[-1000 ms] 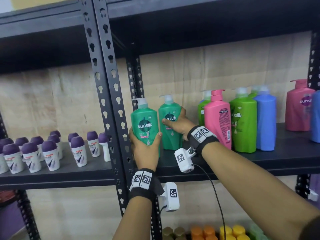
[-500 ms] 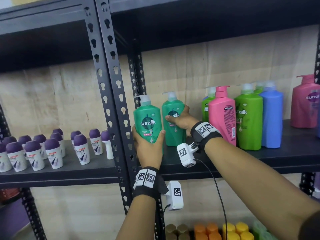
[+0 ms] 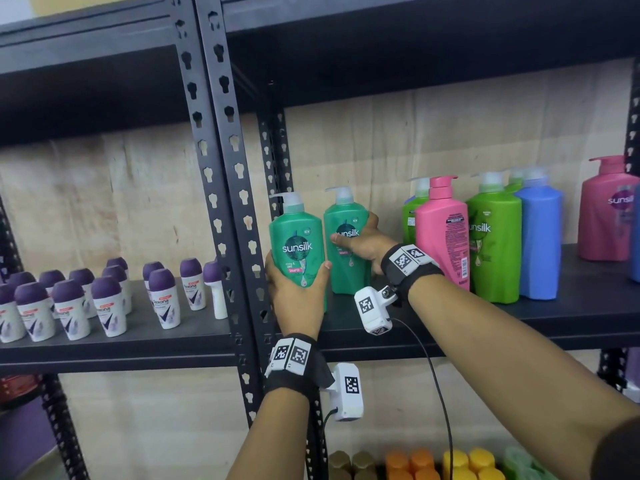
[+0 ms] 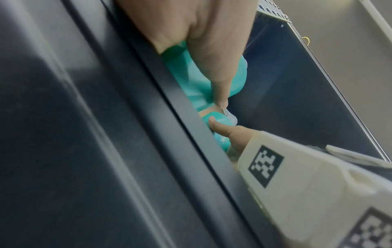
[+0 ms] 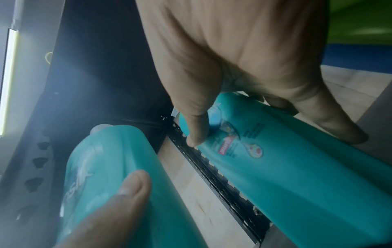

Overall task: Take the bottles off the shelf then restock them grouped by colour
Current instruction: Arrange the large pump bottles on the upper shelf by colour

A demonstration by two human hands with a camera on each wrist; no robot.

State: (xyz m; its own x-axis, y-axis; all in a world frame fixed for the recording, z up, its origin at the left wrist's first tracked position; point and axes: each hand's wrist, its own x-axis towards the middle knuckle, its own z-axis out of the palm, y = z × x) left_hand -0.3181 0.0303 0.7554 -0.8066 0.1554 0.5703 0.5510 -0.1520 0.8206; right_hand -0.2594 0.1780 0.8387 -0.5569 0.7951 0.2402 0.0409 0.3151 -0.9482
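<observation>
Head view first: the left hand [image 3: 297, 295] is wrapped around the lower half of a teal shampoo bottle [image 3: 297, 249], thumb on the right edge of the label and palm cupping it from below. Its base is hidden behind the hand, so can't tell if it's sitting on the shelf [image 3: 485, 317] or lifted. Just right of that grip, the right hand [image 3: 363, 242] clamps a second teal bottle [image 3: 346, 237] from its right side, thumb laid across the front logo, fingers going round the back. Both bottles are upright and almost touching. Further right of the right hand stand a pink bottle [image 3: 442, 233], a light green bottle [image 3: 493, 240] and a blue bottle [image 3: 540, 244], with another pink one [image 3: 606, 209] well apart at the far end. Left of the left hand, past the black upright post [image 3: 221, 188], there's a bunch of purple-capped roll-ons [image 3: 104, 306].

Left wrist view: mostly dark shelf edge [image 4: 148, 134]. The left hand [image 4: 203, 42] presses its thumb down the teal bottle [image 4: 191, 80]; beyond it the other hand's thumb tip sits on more teal plastic.

Right wrist view: the right hand [image 5: 244, 67] grips its teal bottle [image 5: 286, 167], thumb on the label side, fingers on the far side. The other teal bottle [image 5: 110, 167] sits just left, with the left thumb on it.
</observation>
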